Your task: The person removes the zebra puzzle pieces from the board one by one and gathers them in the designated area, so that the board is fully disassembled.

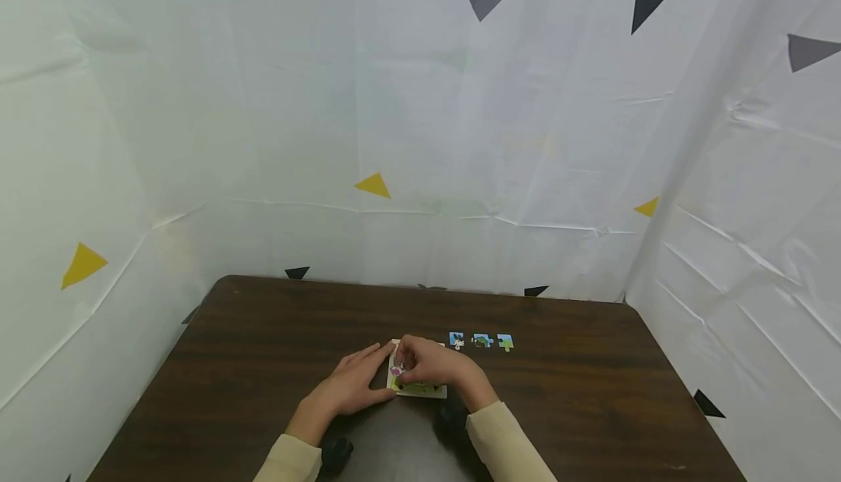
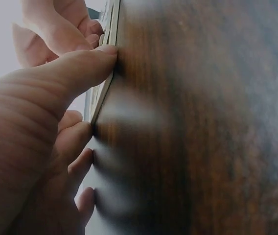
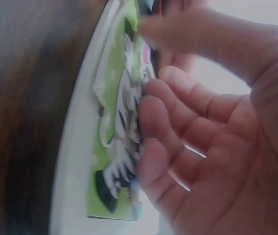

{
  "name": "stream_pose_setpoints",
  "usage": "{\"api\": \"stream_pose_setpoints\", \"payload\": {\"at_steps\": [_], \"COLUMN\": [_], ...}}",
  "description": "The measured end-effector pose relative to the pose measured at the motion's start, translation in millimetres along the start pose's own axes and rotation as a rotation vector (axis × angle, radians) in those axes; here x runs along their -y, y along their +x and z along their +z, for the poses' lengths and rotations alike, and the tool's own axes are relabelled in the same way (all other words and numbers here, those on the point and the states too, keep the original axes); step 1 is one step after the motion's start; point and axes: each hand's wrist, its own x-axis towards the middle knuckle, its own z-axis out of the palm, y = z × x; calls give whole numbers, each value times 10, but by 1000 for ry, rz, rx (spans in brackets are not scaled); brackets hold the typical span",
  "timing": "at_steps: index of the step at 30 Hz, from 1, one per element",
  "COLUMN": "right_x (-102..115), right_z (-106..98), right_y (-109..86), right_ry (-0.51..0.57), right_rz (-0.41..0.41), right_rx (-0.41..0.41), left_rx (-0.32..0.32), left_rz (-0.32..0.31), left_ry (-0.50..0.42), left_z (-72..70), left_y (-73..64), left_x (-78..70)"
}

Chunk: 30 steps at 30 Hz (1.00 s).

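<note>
A small jigsaw puzzle board (image 1: pixel 423 394) with a pale frame lies on the dark wooden table. My left hand (image 1: pixel 351 385) is spread along its left side; in the left wrist view the thumb (image 2: pixel 97 61) and index finger touch the board's edge. Over the board, my right hand (image 1: pixel 427 361) has its fingers bent, pinching at a puzzle piece (image 3: pixel 145 53) with some pink on it, mostly covered by the blurred thumb. Green, white and black pieces (image 3: pixel 114 176) sit in the frame (image 3: pixel 73 156) beneath the right fingers.
Three loose puzzle pieces lie in a row right of the board: a blue-and-white one (image 1: pixel 456 339), a blue-green one (image 1: pixel 482 340) and another (image 1: pixel 505 342). A white curtain (image 1: pixel 420 117) with coloured triangles hangs around the table (image 1: pixel 282 329).
</note>
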Motion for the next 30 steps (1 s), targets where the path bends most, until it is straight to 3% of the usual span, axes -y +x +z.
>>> {"api": "stream_pose_setpoints", "payload": {"at_steps": [19,30], "right_x": [-50,-221], "right_z": [10,18], "right_y": [21,64], "right_ry": [-63,69], "right_rz": [-22,-81], "right_rx": [5,-78], "left_rx": [-19,-21], "left_rz": [-28,-21], "left_ry": [1,-8], "left_z": [23,16], "left_y": [4,-6], "left_x": [-11,-39]}}
